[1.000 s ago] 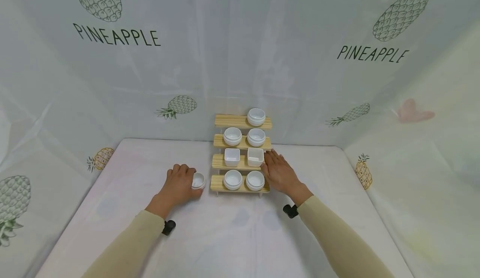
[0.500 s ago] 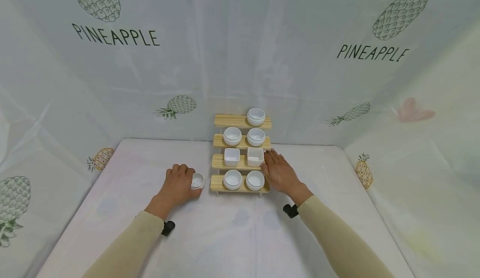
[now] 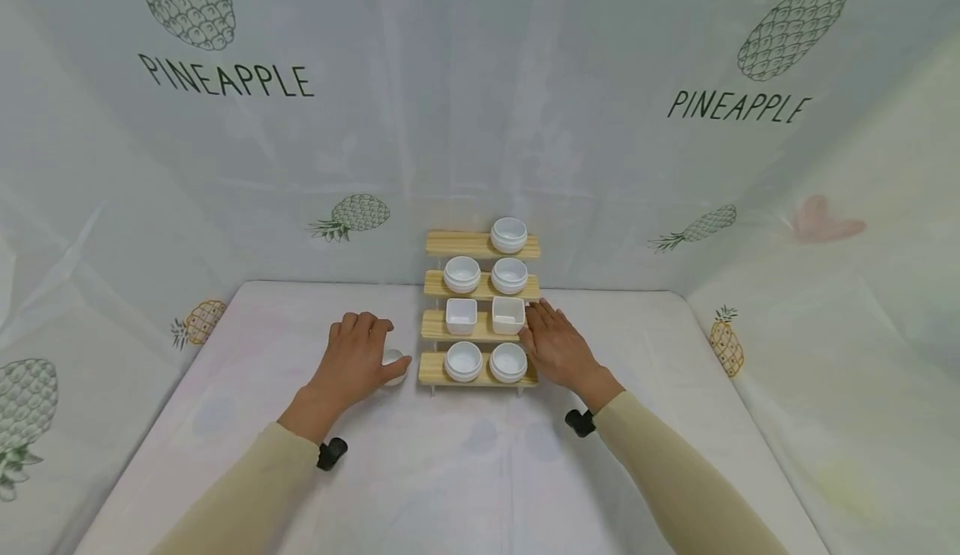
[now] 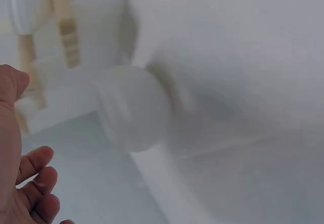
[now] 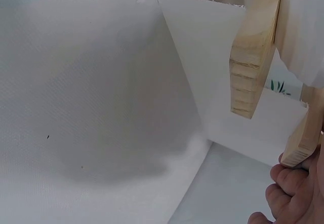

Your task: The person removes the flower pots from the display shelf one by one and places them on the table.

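Eight white bowls, left hand released

The four-tier rack (image 3: 457, 244) carries five round bowls (image 3: 462, 363) and two square bowls (image 3: 461, 317); one loose bowl (image 4: 134, 110) sits on the desk (image 3: 450, 472), near the rack's front-left corner.

The left hand (image 3: 351, 361), curled round it half a second ago, has let go, fingers apart. The right hand (image 3: 562, 351), straight-fingered, still touches the rack's right edge. Pineapple-printed sheeting (image 3: 480, 122) hangs behind the desk's back edge.

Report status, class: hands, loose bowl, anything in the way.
Left hand open; right hand against rack. Loose bowl on table. Head view: left hand partly hides it.
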### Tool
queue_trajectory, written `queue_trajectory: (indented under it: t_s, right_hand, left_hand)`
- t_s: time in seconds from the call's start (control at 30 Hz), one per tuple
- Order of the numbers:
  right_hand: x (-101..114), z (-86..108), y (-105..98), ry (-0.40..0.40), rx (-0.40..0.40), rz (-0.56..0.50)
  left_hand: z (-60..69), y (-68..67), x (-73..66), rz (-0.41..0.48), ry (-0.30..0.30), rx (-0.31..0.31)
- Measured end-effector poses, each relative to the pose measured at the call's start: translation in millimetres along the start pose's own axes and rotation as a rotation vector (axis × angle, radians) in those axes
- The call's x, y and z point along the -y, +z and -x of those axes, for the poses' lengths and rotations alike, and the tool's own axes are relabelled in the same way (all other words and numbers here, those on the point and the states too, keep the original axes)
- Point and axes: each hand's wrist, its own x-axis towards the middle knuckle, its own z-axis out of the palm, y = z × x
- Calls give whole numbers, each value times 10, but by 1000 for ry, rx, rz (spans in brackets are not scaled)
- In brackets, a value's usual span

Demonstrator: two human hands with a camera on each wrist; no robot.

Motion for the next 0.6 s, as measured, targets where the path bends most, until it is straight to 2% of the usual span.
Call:
queue_trajectory:
  t_s: [0.13, 0.23, 0.4, 0.5, 0.6]
  right_hand:
    - [-7, 6, -13, -4, -8, -4]
    - [-8, 17, -18, -7, -13, -7]
    - [-9, 15, -15, -7, -7, -12]
    - [-9, 8, -6, -7, -3, -16]
    - [-2, 15, -3, -6, -3, -18]
  left_hand:
    - [-154, -246, -95, 9, 70, -80]
    - [-333, -449, -174, 43, 98, -112]
    - [-707, -734, -319, 80, 147, -127]
    - [-943, -844, -426, 74, 184, -128]
    - [-1177, -916, -546, 49, 206, -103]
